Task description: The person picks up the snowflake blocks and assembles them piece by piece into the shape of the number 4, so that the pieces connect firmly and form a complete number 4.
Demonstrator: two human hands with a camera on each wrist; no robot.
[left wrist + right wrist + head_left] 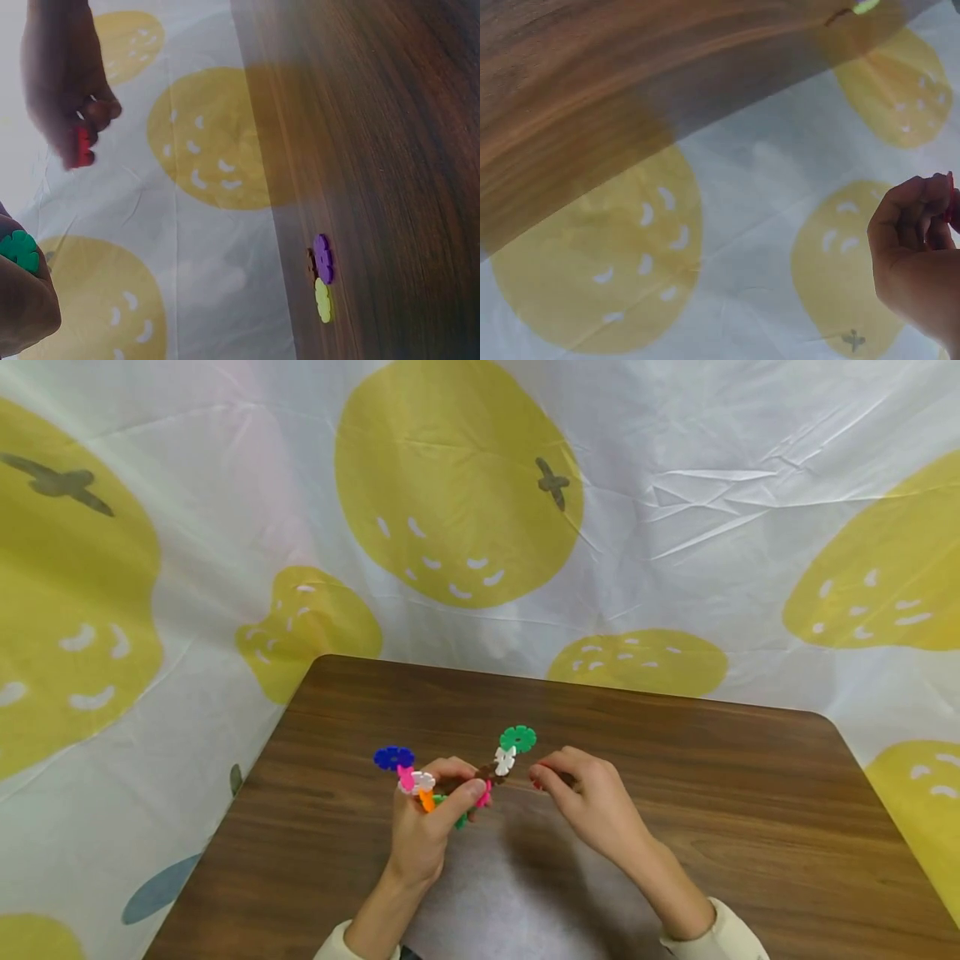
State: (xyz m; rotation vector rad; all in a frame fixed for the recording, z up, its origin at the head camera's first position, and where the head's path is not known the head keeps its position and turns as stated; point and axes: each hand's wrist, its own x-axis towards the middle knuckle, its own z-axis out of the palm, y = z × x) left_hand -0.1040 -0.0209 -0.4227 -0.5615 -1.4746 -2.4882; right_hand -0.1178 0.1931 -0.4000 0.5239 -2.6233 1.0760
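A chain of notched plastic discs, with a white disc (505, 762) and a green disc (518, 739) at its upper right end, is gripped by my left hand (426, 835) above the table. Its other end carries a dark blue disc (393, 758), with pink, white and orange discs below it. My fingers hide part of the middle. To the right, apart from the chain, my right hand (596, 797) pinches a red disc (537, 775) between thumb and fingers. The red disc (81, 146) also shows edge-on in the left wrist view.
Loose purple (323, 259), yellow-green (322, 300) and brown discs (310, 264) lie close together on the brown wooden table (720, 793). Behind the table's far edge hangs a white cloth (675, 568) printed with yellow fruit.
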